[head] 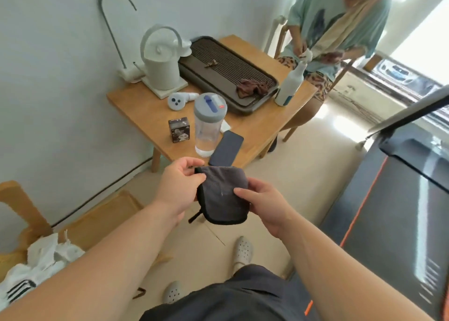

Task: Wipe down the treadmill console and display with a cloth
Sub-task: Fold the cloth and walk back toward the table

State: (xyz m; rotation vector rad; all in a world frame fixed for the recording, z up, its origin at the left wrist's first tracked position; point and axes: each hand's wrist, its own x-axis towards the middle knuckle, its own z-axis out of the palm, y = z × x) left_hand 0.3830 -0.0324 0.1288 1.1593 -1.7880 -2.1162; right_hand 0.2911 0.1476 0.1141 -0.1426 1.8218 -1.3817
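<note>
White cloths lie heaped at eight o'clock on a wooden chair. Moving right, the wooden bench sits at eleven o'clock and carries a white kettle, a dark slatted tray, a small brown box, a clear bottle with a grey lid, a dark phone and a white spray bottle. Just below centre, the left hand pinches the left edge of the grey cloth, fingers closed on it. The cloth, folded and edged in black, hangs in the air over the floor, just in front of the bench's near corner. The right hand grips its right side, thumb on top. At one o'clock a seated person in a green shirt handles something small. The treadmill, dark with an orange stripe, fills three to four o'clock, apart from the cloth.
</note>
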